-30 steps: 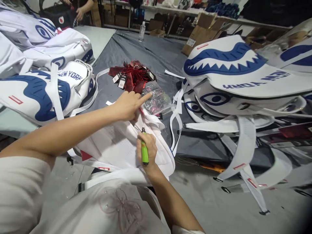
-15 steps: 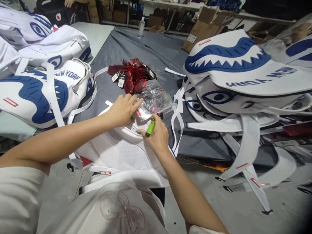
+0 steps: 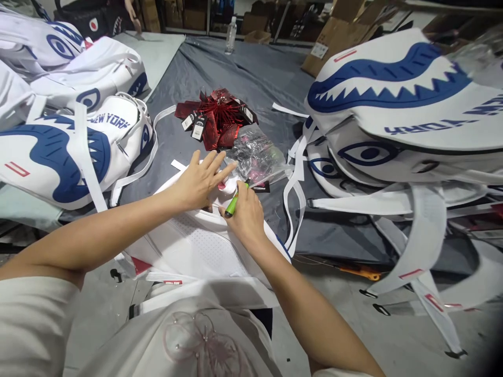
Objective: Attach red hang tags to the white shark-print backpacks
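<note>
A white backpack point(image 3: 196, 246) lies back-side up in front of me, its mesh panel facing the camera. My left hand point(image 3: 198, 180) rests flat on its top edge with fingers spread, holding the fabric down. My right hand point(image 3: 243, 214) is closed around a green lighter point(image 3: 231, 204), whose tip points at the top of the backpack beside my left fingers. Just beyond the hands lie a clear plastic bag point(image 3: 257, 157) with small pink items and a pile of red hang tags point(image 3: 216, 118).
White shark-face backpacks are piled at the left point(image 3: 58, 152) and at the right point(image 3: 396, 104), with loose white straps point(image 3: 416, 235) trailing across the grey cloth point(image 3: 236, 73). A water bottle point(image 3: 231, 34) and cardboard boxes point(image 3: 326, 47) stand at the back. Another person's hand point(image 3: 133, 18) shows at the far left.
My right hand carried the green lighter forward from the middle of the backpack up to its top edge. My left hand went from pointing to lying flat with spread fingers.
</note>
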Action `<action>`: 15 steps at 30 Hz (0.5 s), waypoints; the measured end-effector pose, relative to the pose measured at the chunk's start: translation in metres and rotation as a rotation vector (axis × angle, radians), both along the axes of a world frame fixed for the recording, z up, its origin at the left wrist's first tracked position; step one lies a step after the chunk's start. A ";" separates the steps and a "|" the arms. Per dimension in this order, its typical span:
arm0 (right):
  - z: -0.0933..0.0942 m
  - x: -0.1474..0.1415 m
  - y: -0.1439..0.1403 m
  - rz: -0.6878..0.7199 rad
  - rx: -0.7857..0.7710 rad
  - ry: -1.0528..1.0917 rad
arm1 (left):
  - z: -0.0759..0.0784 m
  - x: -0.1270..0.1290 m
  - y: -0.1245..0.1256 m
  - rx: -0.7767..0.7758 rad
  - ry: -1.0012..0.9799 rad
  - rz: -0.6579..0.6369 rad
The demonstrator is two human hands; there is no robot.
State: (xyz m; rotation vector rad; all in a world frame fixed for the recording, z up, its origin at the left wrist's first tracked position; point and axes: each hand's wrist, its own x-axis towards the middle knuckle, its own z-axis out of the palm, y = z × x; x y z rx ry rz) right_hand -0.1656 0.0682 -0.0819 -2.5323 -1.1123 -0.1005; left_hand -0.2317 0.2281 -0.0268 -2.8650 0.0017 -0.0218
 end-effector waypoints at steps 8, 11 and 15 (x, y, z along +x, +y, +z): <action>-0.003 0.003 0.002 0.006 0.028 0.007 | 0.002 0.003 -0.001 -0.045 0.024 0.041; -0.004 0.004 0.005 -0.006 0.023 0.014 | 0.003 0.005 -0.001 -0.055 0.033 0.036; 0.001 0.008 -0.001 0.020 0.028 0.027 | 0.003 0.006 0.000 -0.051 0.015 0.032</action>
